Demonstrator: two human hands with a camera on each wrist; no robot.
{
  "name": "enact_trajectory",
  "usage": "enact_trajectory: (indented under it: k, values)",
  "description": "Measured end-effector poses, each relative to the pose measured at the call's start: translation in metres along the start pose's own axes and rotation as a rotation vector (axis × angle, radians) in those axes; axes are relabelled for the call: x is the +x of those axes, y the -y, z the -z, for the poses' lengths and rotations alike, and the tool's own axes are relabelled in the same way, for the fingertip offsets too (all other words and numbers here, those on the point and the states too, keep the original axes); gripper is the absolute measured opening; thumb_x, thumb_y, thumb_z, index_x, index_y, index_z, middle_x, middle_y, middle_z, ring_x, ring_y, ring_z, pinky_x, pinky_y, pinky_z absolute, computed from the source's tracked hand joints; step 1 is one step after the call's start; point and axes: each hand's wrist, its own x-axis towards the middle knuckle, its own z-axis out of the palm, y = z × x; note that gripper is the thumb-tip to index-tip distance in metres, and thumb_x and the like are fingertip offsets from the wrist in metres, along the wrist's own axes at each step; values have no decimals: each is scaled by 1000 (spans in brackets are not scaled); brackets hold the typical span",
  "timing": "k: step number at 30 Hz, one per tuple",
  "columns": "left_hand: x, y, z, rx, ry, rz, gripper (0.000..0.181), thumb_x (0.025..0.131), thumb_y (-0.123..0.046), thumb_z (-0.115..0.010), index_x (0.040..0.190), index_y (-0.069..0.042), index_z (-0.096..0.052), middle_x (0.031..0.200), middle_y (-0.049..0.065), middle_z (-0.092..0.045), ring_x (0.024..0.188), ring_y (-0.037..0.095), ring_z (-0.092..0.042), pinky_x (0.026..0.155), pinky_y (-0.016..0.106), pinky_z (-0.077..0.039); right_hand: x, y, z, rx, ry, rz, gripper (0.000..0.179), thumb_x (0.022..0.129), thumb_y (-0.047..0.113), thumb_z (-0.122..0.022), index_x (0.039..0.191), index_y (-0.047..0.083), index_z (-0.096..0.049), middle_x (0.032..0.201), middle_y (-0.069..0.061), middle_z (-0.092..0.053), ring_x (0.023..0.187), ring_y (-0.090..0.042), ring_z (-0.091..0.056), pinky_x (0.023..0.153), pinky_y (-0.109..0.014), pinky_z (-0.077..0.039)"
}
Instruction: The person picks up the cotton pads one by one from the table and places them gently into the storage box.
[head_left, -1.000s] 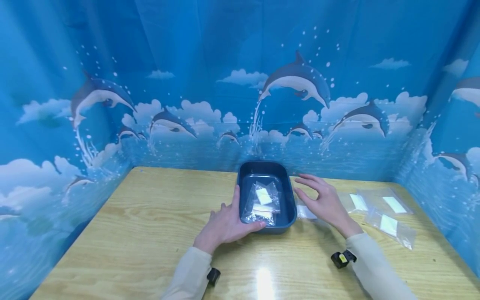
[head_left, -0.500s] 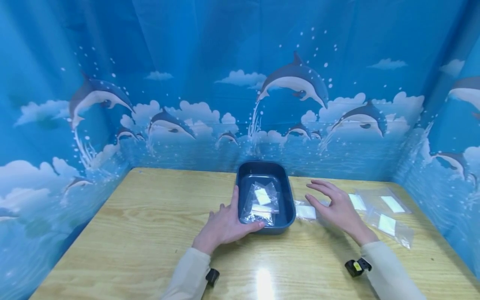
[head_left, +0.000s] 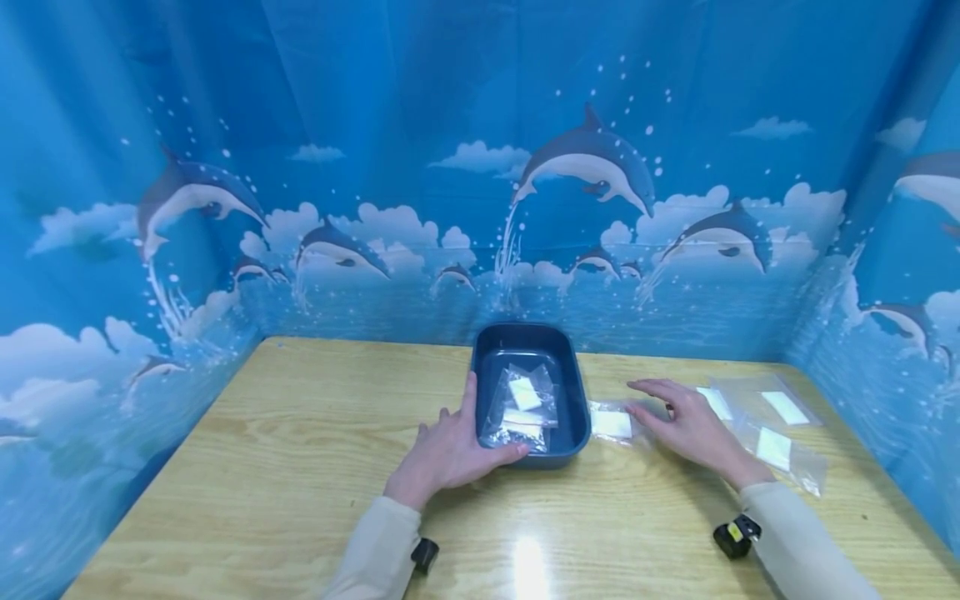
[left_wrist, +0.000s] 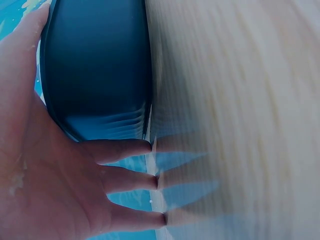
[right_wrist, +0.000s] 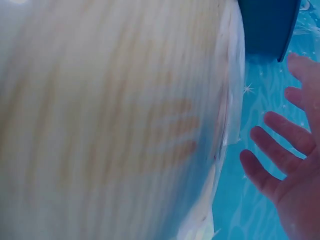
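A dark blue plastic tub [head_left: 570,446] stands on the table, with clear zip bags [head_left: 525,396] holding white slips inside. My left hand [head_left: 450,454] holds its near left corner, thumb over the near rim and fingers along the outer left side; in the left wrist view those fingers reach down to the tabletop. My right hand [head_left: 693,425] hovers over the right end of a flat clear bag with a white slip [head_left: 611,423], just right of the tub. In the right wrist view its fingers [right_wrist: 282,155] are spread with nothing between them.
More clear bags with white slips lie to the right on the wooden table [head_left: 337,417], one nearer bag [head_left: 776,450] and one farther back [head_left: 786,407]. A dolphin-printed blue curtain [head_left: 420,250] closes off the back and both sides.
My right hand has moved right, away from the tub's right rim, and lower, uncovering the bag beside the tub. My left hand and the tub stay in place.
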Motion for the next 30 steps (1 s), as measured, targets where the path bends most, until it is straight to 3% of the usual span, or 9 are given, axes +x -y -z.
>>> enact_trajectory:
  k: [2, 6, 12, 20, 30]
  values:
    - [0, 0, 0, -1, 0, 2, 131, 76, -88, -59, 166, -21, 8, 162, 20, -40, 148, 54, -34, 119, 75, -21, 0, -2, 0, -10, 34, -11, 38, 94, 20, -75, 127, 3, -70, 124, -20, -73, 75, -18, -65, 60, -25, -47]
    - [-1, 0, 0, -2, 2, 4, 130, 76, -87, -60, 166, -22, 9, 162, 20, -39, 148, 54, -34, 119, 75, -21, 2, -5, 0, -31, 94, 3, 40, 93, 23, -76, 127, 3, -71, 118, -17, -76, 67, -7, -56, 65, -30, -52]
    - [0, 0, 1, 0, 5, 5, 130, 76, -88, -60, 166, -23, 10, 163, 19, -39, 148, 54, -33, 120, 75, -20, 4, -8, 0, -63, 155, 29, 37, 90, 25, -79, 121, 4, -74, 107, -12, -78, 87, -24, -73, 78, -45, -61]
    - [1, 1, 0, -5, 4, 7, 130, 76, -88, -59, 166, -23, 10, 162, 20, -39, 148, 53, -33, 120, 75, -19, 8, -8, 0, -105, 279, -56, 31, 92, 32, -77, 115, 12, -79, 108, -11, -74, 95, -29, -69, 82, -49, -58]
    - [-1, 0, 1, -7, 5, 11, 129, 77, -87, -59, 166, -23, 10, 163, 20, -38, 149, 53, -32, 121, 74, -18, 12, -6, -4, -75, 230, -76, 9, 89, 18, -79, 97, 14, -83, 96, -3, -73, 88, -23, -67, 78, -43, -54]
